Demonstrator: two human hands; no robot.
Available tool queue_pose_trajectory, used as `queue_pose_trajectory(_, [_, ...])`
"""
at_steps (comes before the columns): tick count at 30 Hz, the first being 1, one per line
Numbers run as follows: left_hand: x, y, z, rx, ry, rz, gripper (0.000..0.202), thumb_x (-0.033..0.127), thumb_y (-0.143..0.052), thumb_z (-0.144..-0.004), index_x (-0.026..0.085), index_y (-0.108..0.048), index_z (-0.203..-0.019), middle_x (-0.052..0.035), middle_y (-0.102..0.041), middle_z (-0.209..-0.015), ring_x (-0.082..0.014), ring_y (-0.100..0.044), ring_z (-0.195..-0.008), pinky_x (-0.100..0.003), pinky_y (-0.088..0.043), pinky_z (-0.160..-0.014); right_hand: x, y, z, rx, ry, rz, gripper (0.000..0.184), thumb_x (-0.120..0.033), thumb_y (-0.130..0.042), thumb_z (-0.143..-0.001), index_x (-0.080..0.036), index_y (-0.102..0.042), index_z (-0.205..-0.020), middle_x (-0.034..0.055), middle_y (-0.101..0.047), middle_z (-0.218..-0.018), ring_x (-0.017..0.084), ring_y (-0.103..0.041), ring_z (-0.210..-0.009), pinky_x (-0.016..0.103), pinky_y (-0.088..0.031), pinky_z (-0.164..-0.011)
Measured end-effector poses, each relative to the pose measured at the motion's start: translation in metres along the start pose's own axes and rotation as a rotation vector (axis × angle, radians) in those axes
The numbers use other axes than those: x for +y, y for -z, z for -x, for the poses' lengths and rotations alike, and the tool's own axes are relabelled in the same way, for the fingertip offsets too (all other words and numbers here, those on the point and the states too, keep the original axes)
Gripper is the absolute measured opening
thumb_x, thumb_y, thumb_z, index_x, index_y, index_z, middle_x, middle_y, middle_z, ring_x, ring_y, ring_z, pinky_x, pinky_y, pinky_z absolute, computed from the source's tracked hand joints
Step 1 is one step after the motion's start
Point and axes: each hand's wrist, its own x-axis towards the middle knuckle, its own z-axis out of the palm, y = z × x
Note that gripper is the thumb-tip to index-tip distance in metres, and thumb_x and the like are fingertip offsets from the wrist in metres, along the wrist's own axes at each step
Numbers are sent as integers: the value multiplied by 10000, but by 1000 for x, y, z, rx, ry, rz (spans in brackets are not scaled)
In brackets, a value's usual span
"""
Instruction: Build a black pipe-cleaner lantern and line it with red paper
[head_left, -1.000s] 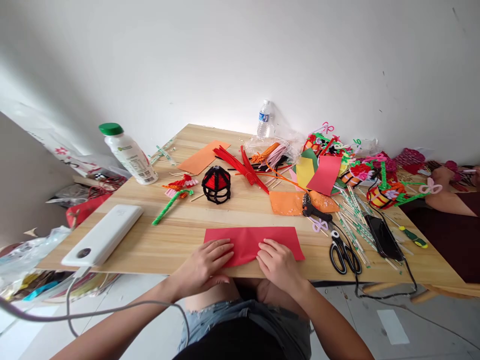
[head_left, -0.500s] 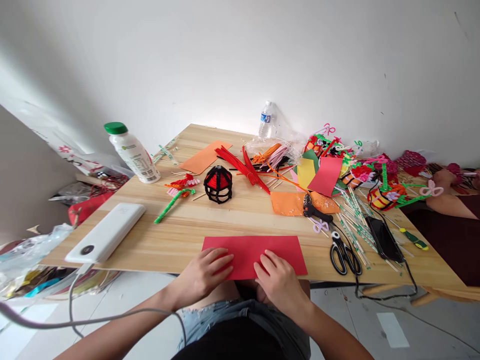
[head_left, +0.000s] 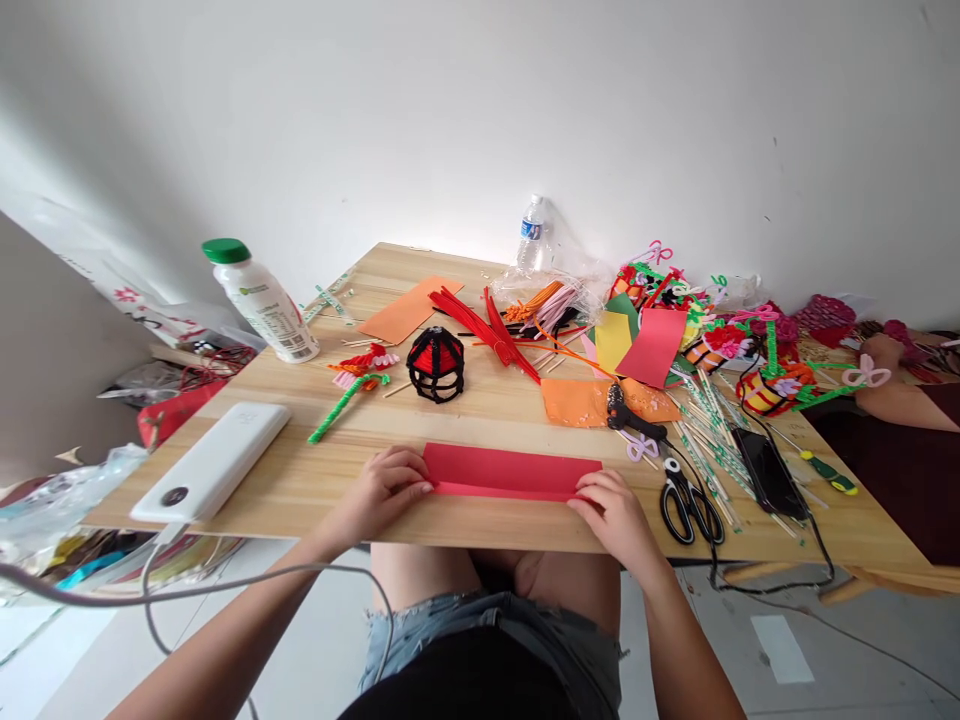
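Note:
A red sheet of paper (head_left: 510, 468) lies near the table's front edge, with a narrow strip along its near side bent up. My left hand (head_left: 388, 490) pinches the left end, thumb in front and fingers curled behind. The right end is gripped the same way by my right hand (head_left: 613, 508). Beyond the paper stands a black-and-red pipe-cleaner frame (head_left: 436, 366). A green pipe-cleaner stick (head_left: 341, 410) lies to its left.
At left are a white power bank (head_left: 217, 462) with a cable and a green-capped bottle (head_left: 262, 300). Scissors (head_left: 690, 505), a hot glue gun (head_left: 630, 418), a phone (head_left: 769, 475) and a screwdriver (head_left: 829, 472) lie at right. Red pipe cleaners (head_left: 487, 335) and a water bottle (head_left: 531, 238) sit behind.
My hands have moved apart to the paper's two ends and now grip it. The paper has shifted away from the table edge, and its near side has been turned up.

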Motion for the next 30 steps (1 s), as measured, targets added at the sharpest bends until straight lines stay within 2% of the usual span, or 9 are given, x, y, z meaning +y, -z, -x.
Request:
queue_pose_trajectory(4, [-5, -7, 5, 126, 162, -131, 343, 441, -549, -871, 208, -691, -663, -59, -682, -849, -216, -565, -879, -369, -410, -810, 15, 1, 16, 99, -138, -1, 272, -378, -533, -916, -202, -691, -781, 83, -685, -862, 244, -606, -878, 396, -511, -794])
queue_pose_trajectory(7, [-5, -13, 6, 173, 212, -255, 397, 469, -555, -862, 196, -646, -589, -64, -671, -826, -231, -548, -880, -375, -364, -777, 17, -2, 21, 152, -191, 2, 299, -396, -515, -920, -204, -691, -772, 87, -686, -865, 251, -601, -888, 392, -497, -805])
queue_pose_trajectory(14, [-2, -15, 5, 143, 205, -456, 411, 445, -525, -889, 187, -598, -578, -71, -641, -762, -240, -524, -856, -362, -337, -756, 16, -14, 18, 249, -247, 154, 379, -484, -523, -900, -197, -692, -718, 84, -690, -767, 244, -567, -777, 362, -459, -736])
queue_pose_trajectory(20, [0, -15, 0, 106, 180, -621, 427, 456, -480, -912, 186, -592, -601, -81, -619, -729, -255, -507, -830, -368, -330, -735, 14, -19, 16, 230, -306, 270, 464, -561, -469, -902, -198, -642, -672, 82, -673, -718, 240, -529, -730, 344, -407, -692])
queue_pose_trajectory(26, [-3, -13, -2, 71, 174, -582, 435, 471, -499, -896, 187, -568, -574, -71, -604, -705, -246, -505, -792, -369, -336, -717, 12, -24, 20, 271, -315, 273, 444, -550, -486, -898, -202, -599, -647, 76, -660, -713, 234, -523, -718, 346, -401, -694])
queue_pose_trajectory(30, [-3, -11, 0, 130, 214, -363, 423, 467, -499, -891, 189, -558, -577, -61, -599, -720, -220, -516, -768, -366, -376, -729, 13, -20, 23, 288, -300, 197, 383, -515, -521, -887, -203, -598, -679, 68, -656, -714, 235, -539, -730, 349, -420, -698])
